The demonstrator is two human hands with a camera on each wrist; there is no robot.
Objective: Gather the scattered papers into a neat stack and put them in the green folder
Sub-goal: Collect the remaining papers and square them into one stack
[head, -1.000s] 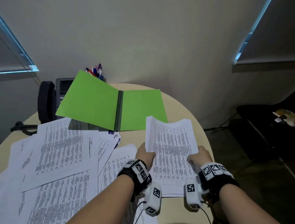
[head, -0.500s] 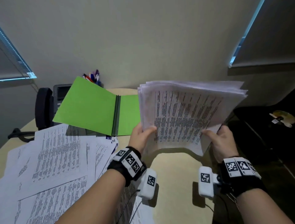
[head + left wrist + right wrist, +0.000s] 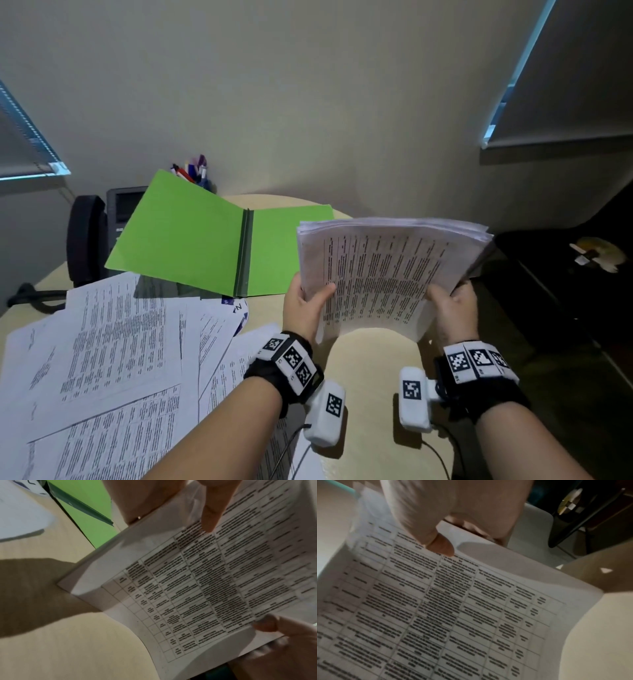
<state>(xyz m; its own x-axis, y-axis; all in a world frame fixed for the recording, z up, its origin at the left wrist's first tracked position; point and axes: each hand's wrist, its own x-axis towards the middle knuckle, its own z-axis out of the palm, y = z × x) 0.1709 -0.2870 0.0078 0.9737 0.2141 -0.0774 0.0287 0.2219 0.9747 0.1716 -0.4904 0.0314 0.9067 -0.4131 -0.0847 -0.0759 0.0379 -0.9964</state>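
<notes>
While many printed sheets [image 3: 102, 359] are left spread on the round table [image 3: 373, 377], the paper stack [image 3: 387, 270], flat a second ago, has been stood on its edge beside the open green folder [image 3: 191, 233]. Its sides are gripped by the left hand [image 3: 303, 310] and right hand [image 3: 454, 308], likely for tapping even.

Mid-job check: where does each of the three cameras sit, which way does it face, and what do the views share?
Head: on the head, facing forward and down at the table, green folder and loose papers; shows both forearms, left hand, right hand.
Left wrist: looks along the left thumb at the paper stack.
Right wrist: looks along the right thumb at that stack.
All three share the stack.
</notes>
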